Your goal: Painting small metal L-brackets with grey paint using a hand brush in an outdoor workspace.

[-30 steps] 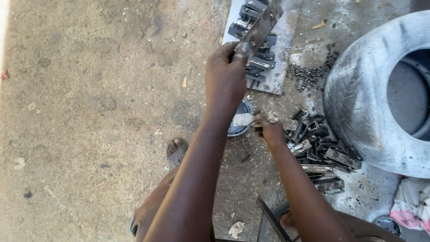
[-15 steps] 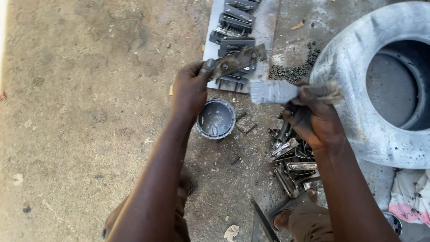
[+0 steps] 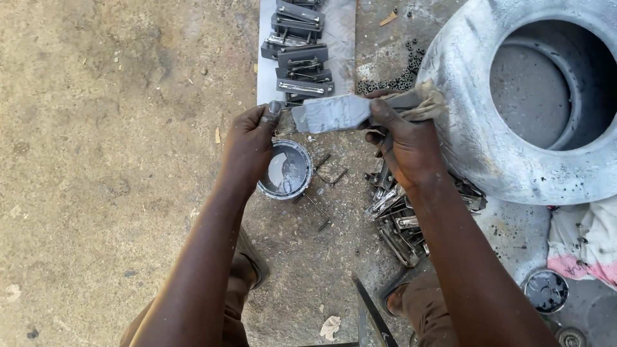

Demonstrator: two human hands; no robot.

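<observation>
Compared with half a second before, the left hand [image 3: 252, 141] is now gripping no visible part while the right hand [image 3: 403, 138] is clenching a paint-covered brush [image 3: 334, 113] above the paint tin [image 3: 286, 170] on the concrete floor [image 3: 116, 160].

Brush [image 3: 334, 114]: flat and wide, its head coated in silvery-grey paint, lying roughly level with the head pointing left. The handle end is wrapped in a frayed tan rag [image 3: 424, 103] and gripped in the right hand [image 3: 405, 138]. The head's left tip sits just beside the left hand's [image 3: 250, 138] thumb; contact cannot be confirmed.

Tin [image 3: 286, 170]: small, round, open-topped, upright on the ground directly below the brush head. Grey paint inside, inner wall smeared. The left hand overlaps its upper left rim; whether it touches cannot be told.
</observation>
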